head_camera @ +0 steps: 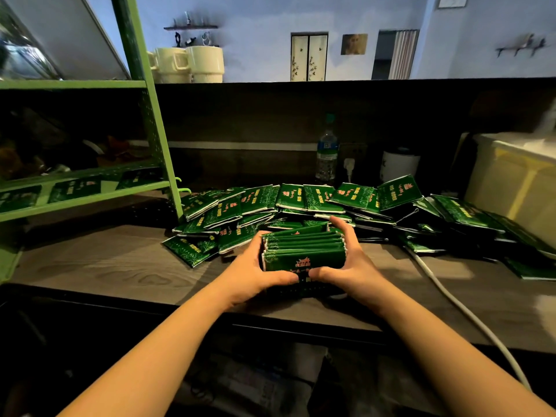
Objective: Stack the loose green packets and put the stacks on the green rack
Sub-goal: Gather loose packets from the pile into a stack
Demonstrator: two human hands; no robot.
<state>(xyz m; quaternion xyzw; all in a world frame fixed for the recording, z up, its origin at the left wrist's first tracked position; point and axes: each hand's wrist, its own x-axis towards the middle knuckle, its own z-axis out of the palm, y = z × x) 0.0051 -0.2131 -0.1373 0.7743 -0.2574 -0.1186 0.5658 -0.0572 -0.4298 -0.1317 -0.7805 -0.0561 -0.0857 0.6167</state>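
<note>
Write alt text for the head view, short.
Both hands, left hand and right hand, grip a stack of green packets over the wooden table. Loose packets lie heaped behind; the green rack stands left.

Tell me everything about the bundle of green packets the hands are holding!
The stack of green packets is a squared-up bundle of flat, shiny dark green packets with pale edges. The nearest packet's face shows a red emblem and small print. The left hand and right hand grip it from either side, thumbs pressing the near face, just above the wooden counter. The loose pile of matching packets lies right behind it.
</note>
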